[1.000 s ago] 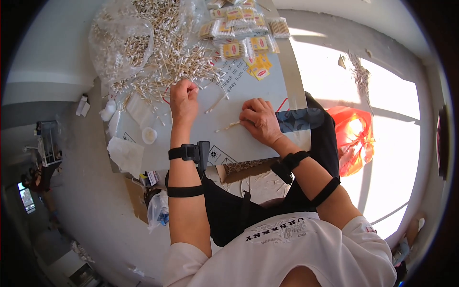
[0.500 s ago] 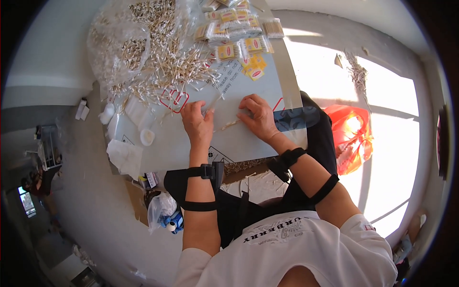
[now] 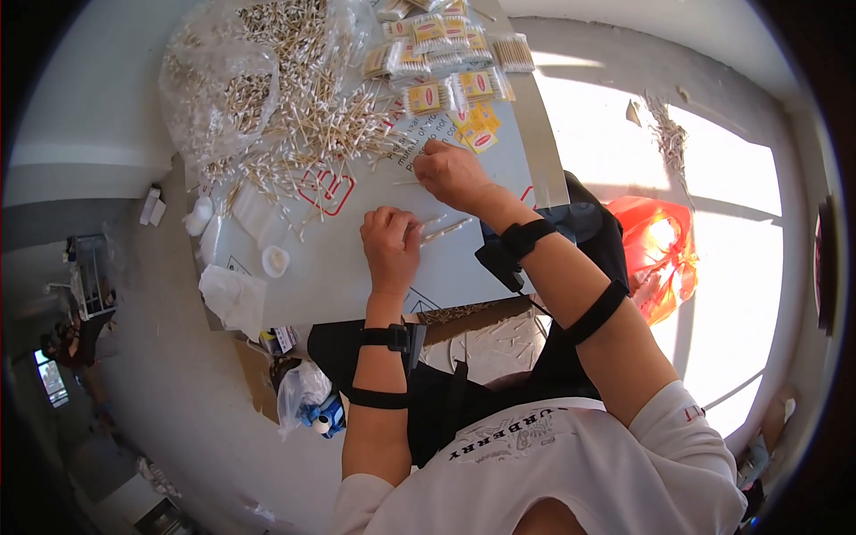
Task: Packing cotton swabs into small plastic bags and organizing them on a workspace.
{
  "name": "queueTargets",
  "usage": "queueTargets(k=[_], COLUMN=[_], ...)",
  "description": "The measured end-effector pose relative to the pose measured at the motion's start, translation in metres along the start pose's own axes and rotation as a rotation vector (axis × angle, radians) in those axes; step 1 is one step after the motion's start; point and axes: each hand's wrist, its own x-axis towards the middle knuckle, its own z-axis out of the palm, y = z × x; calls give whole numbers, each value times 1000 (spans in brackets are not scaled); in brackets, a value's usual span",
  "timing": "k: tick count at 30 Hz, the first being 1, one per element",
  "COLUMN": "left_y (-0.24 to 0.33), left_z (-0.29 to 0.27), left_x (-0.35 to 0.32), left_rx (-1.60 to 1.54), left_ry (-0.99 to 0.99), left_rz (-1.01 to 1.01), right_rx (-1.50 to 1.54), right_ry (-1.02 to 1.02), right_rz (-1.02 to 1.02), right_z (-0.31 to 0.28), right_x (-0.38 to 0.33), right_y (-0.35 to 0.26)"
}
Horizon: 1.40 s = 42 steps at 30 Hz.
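My left hand rests low over the grey tabletop board, its fingers curled. A few cotton swabs stick out to the right from beside its thumb and seem held at their ends. Farther up and to the right, my right hand is closed in a pinch near the edge of the large heap of loose cotton swabs. A single swab lies by its fingertips; what the pinch holds is hidden. Small yellow cards lie just beyond the right hand.
Clear packs of swabs pile up at the far right of the board. A big clear plastic bag of swabs stands far left. Nearer are a small white round container and white tissue. A red plastic bag sits on the floor at right.
My right hand has moved up and left toward the heap. My left hand has come nearer and slightly right, and the swabs formerly between both hands now lie beside its thumb.
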Motion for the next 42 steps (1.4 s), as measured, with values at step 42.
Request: queueTargets(k=[42], left_y=[39], left_z=[14], left_x=[-45], left_rx=[342], left_ry=[-238], left_rz=[-115], right_rx=[591], right_ry=[238], right_rz=[161], right_z=[-14], right_x=[-66], right_y=[-16])
